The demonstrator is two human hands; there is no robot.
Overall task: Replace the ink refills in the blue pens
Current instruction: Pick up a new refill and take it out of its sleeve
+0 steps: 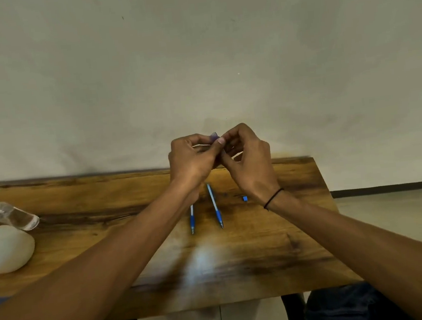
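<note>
Both hands' fingers [220, 141] pinch a small blue part [214, 135]; if the fingers slip, it could drop past the pens [215, 206] below.

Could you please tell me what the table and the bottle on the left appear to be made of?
Table: seemingly wood or wood-look laminate with a glossy finish, given brown grain streaks and a light reflection. Bottle: likely clear plastic, since it is see-through; glass cannot be excluded.

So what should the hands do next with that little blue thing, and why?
Probably pull or twist the small blue piece apart: the left hand and right hand both pinch it above the table, while two blue pens lie waiting.
</note>
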